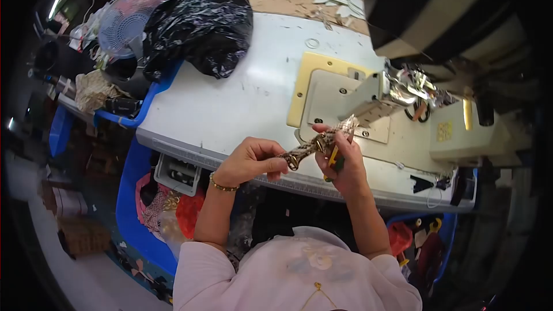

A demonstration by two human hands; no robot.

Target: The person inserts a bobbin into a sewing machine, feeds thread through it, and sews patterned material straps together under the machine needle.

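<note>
A patterned brown-and-cream fabric strip (311,148) with gold-coloured metal rings is stretched between both hands, above the front edge of the white table (230,121). My left hand (253,160) pinches its lower left end between thumb and fingers. The upper right part is gripped by my right hand (344,164), which also has a small yellow-and-green tool (333,161) against the palm. Just beyond the hands stands a sewing machine (368,95) with a yellow-edged plate.
A black plastic bag (199,29) lies at the back left beside a grey plastic basket (127,23). White cut pieces (340,0) rest on the brown board behind. Blue bins (135,207) with materials stand below the table's front edge.
</note>
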